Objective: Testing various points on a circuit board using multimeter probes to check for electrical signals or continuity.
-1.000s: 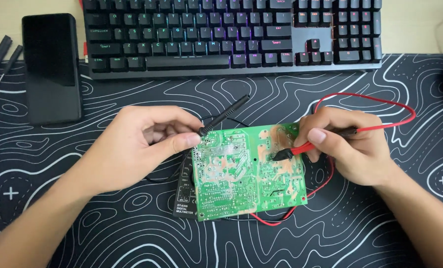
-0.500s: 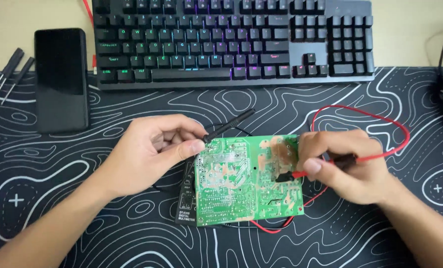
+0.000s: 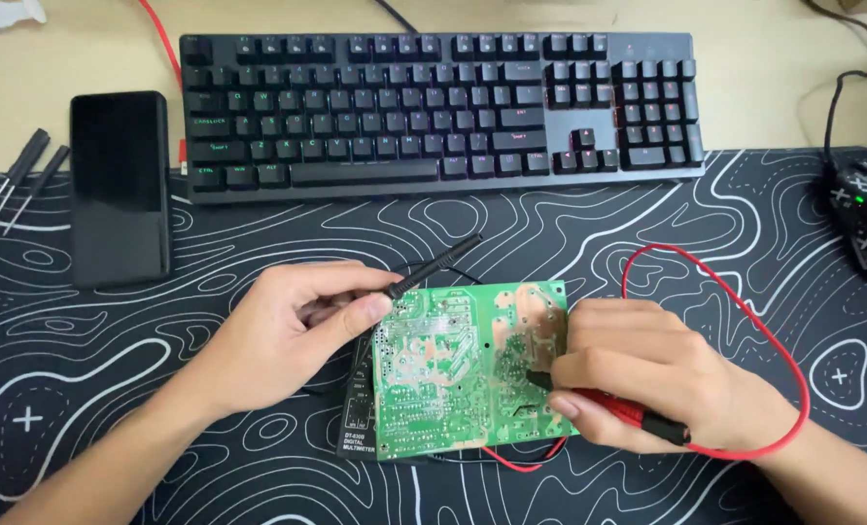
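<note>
Probing under way, not finished: left hand [image 3: 293, 335] pinching black probe [image 3: 433, 264] at upper left edge of green circuit board [image 3: 468, 369], right hand [image 3: 657, 379] closed around red probe [image 3: 628, 413], tip down on right half of board. Board lying solder side up on black meter [image 3: 356, 418], in middle of patterned mat [image 3: 161, 457] on worktop. Meter display hidden under board; exact solder points touched too small to make out. Red lead [image 3: 745, 311] looping to right.
</note>
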